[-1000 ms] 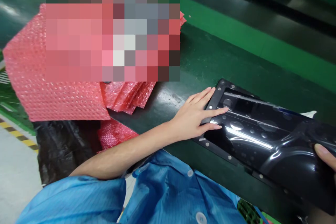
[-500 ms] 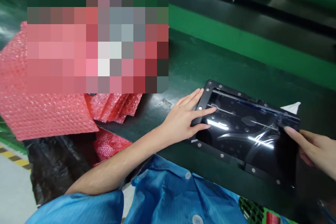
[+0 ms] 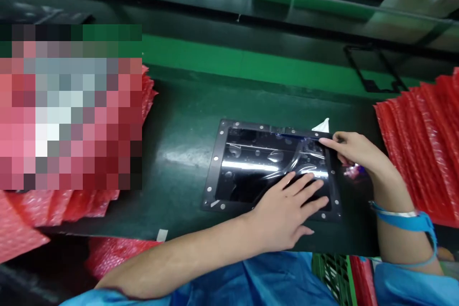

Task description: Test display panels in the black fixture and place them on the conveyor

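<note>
A black rectangular panel [image 3: 251, 172] with a screw-dotted frame and a glossy, wrinkled film lies flat on the dark green belt. My left hand [image 3: 287, 213] rests on the panel's near right part, fingers spread and flat on the film. My right hand [image 3: 353, 153] is at the panel's far right corner, fingers pinched on the film's edge beside a small white tab [image 3: 322, 125].
Stacks of red bubble-wrap bags lie at the right [image 3: 419, 143] and left [image 3: 53, 205] of the belt [image 3: 179, 119]. A blue wrist strap [image 3: 405, 217] is on my right wrist. A bright green strip [image 3: 251, 64] runs along the belt's far side. A green crate [image 3: 333, 277] sits below.
The view has swung right, so the panel sits mid-frame. My left hand slid from the panel's left end to its near right part. My right hand moved to the far right corner.
</note>
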A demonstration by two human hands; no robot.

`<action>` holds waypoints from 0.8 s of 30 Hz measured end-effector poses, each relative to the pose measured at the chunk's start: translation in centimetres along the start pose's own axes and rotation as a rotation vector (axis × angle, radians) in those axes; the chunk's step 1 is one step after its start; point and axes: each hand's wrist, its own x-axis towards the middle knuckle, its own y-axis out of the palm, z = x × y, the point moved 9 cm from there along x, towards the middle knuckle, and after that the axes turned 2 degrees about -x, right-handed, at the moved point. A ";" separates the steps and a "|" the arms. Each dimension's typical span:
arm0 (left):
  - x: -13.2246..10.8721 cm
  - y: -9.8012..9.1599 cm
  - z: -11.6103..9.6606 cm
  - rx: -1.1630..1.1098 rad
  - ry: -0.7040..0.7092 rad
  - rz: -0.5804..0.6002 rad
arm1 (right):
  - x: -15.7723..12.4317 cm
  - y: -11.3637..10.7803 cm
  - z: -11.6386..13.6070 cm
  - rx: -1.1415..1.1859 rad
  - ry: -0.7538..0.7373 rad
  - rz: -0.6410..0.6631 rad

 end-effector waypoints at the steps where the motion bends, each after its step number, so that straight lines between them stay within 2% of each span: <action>1: 0.7 0.6 -0.3 0.003 0.014 0.021 | 0.3 0.3 0.2 -0.014 0.022 0.050; 3: 1.4 1.1 -0.5 0.019 0.017 0.031 | 0.5 0.5 0.7 -0.075 0.056 0.115; 8: 1.7 1.0 -0.5 0.078 0.001 0.026 | 0.5 -0.4 1.9 -0.171 0.057 0.113; 13: 2.2 0.1 0.1 0.030 0.033 0.029 | -0.5 -0.6 2.1 -0.097 0.052 -0.027; 15: 2.5 -1.3 1.9 0.021 -0.029 -0.043 | -1.0 -0.5 1.8 -0.061 0.066 -0.091; 18: 2.5 -4.3 6.4 0.149 -0.313 -0.224 | -1.6 -0.7 1.2 0.032 0.107 -0.178; 20: 2.3 -5.7 8.5 0.228 -0.444 -0.278 | -1.9 -1.2 0.9 0.112 0.137 -0.229; 24: 2.8 -7.0 9.9 0.272 -0.464 -0.304 | -2.3 -2.0 1.6 0.308 0.132 -0.277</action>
